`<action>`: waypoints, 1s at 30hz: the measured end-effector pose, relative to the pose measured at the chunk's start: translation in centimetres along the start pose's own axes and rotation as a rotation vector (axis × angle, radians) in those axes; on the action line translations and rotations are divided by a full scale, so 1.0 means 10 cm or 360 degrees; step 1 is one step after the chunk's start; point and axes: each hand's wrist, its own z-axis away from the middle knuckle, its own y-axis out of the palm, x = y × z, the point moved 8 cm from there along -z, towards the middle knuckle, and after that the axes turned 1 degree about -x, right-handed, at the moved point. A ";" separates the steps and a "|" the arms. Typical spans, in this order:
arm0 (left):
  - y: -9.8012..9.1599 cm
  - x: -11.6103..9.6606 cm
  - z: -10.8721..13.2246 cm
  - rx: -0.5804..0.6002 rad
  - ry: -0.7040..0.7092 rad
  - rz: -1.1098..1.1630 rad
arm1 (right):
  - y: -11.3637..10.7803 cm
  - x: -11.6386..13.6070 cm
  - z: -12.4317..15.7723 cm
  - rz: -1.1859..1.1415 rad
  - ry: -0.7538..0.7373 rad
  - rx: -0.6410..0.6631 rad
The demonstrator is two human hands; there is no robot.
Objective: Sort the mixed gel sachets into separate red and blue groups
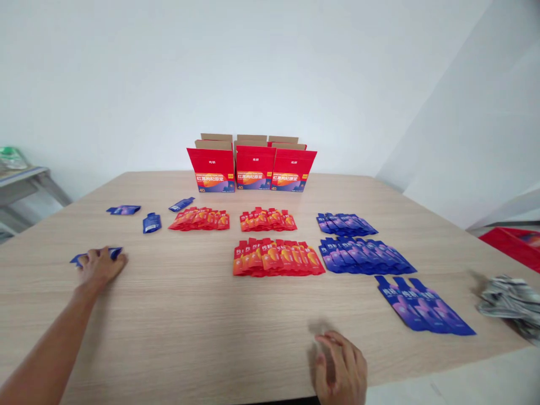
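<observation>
At the left of the table, my left hand (100, 266) lies over a blue spouted pouch (115, 253), its fingers closed down on it; the pouch's ends show on both sides. Beyond it are three loose blue pouches (152, 223), set apart from one another. Near the front edge, my right hand (342, 368) hovers with loosely curled fingers apart and nothing in them. To its right lies a fan of three blue pouches (424, 305). Farther back are overlapping rows of blue pouches (365, 256) and red pouches (276, 257).
Three open red boxes (253, 169) stand side by side at the back, flaps up. A striped cloth (510, 301) lies at the right edge, with a red object (512, 244) beyond it. Another table (25, 174) is off to the left. A white wall rises behind.
</observation>
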 end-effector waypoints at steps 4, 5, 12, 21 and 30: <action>0.11 -0.01 0.42 0.0020 -0.0101 -0.0106 | -0.01 0.00 0.01 -0.0008 0.0000 -0.0004; 0.13 -0.03 0.55 0.0021 -0.0099 -0.0120 | -0.01 0.00 0.00 -0.0014 0.0006 -0.0001; 0.12 -0.45 1.52 -0.0060 0.0185 0.0058 | 0.00 0.04 -0.08 -0.0155 0.0080 0.0039; 0.31 -1.24 3.11 0.0557 -0.0567 0.2425 | -0.08 0.19 -0.20 -0.0840 0.0388 0.0318; 0.71 -2.23 4.68 0.1587 -0.0653 0.2726 | -0.12 0.82 -0.30 -0.0988 0.0496 0.0601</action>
